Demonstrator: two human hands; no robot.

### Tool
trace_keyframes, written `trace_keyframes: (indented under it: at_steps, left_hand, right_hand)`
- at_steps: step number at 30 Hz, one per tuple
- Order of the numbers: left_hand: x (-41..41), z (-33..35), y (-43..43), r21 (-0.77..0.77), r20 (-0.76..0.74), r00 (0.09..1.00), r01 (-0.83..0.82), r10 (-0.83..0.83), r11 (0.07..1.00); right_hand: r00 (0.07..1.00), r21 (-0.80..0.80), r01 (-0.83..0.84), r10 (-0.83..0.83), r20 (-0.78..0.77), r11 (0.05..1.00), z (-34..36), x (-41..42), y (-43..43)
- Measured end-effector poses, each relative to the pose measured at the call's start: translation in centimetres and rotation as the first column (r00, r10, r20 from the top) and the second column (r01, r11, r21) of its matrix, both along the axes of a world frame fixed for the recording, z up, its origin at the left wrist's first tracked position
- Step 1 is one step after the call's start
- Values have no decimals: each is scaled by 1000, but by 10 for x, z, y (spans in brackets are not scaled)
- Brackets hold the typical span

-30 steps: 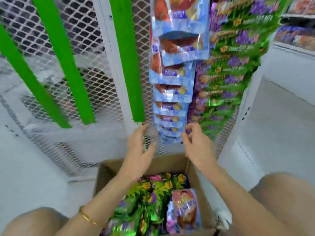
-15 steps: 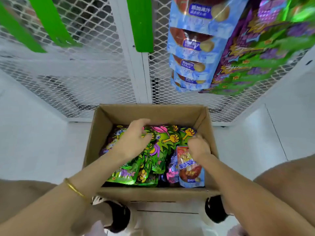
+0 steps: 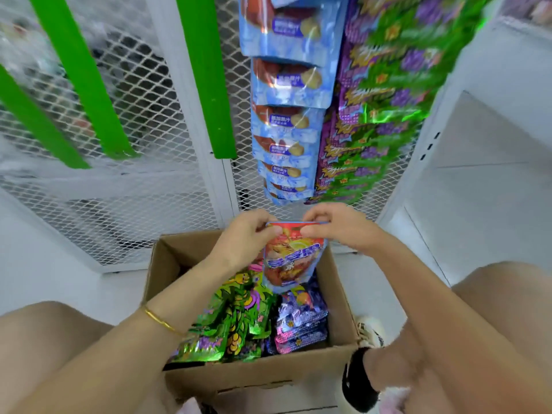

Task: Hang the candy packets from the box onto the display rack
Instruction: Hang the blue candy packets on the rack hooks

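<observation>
Half a second ago my hands were down among the packets. Now my left hand and right hand pinch the top edge of a red-and-blue packet, lifted above the box. The blue column hangs at twelve o'clock, so I judge hanging comes next.

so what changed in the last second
Both hands dropped from the rack into the box, and the right hand took a red-and-blue packet. Now the left hand pinches its top edge too, lifted above the box. The hanging packets stayed put.
</observation>
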State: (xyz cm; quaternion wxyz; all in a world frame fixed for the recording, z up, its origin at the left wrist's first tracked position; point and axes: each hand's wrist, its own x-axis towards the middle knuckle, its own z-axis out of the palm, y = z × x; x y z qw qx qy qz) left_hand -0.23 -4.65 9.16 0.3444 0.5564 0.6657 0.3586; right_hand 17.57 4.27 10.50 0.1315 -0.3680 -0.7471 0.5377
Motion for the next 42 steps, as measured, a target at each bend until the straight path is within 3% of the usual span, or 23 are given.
trace_keyframes:
  at_steps: [4,6,10,12,16,21,37,42]
  left_hand:
    - [0,76,2,161,146,989,-29,5,986]
    - [3,126,3,245,126,992,-8,-24,969]
    - [-8,231,22,535,130,988,-137,79,833]
    - [-10,268,38,593,124,981,-196,151,781]
    - [-3,281,65,557,11,984,-153,177,816]
    - [-3,270,68,451,280,958,-185,58,873]
    - [-17,267,77,398,243,970,-100,1,912]
    - [-15,295,67,514,160,982,-168,98,841]
  right_hand:
    - [978,29,49,-42,-205,998,57,15,-15]
    - [954,120,106,-67,-292,987,92,17,-15]
    - [909,351,232,-74,-409,907,181,24,-5]
    - [880,397,257,-44,-473,881,221,27,-2]
    - [855,327,248,-47,-517,912,260,34,10]
    - [940,267,129,-32,-339,955,239,31,23]
    - [977,348,96,-21,-213,932,228,3,16]
    - [958,381,128,-14,-286,916,247,27,18]
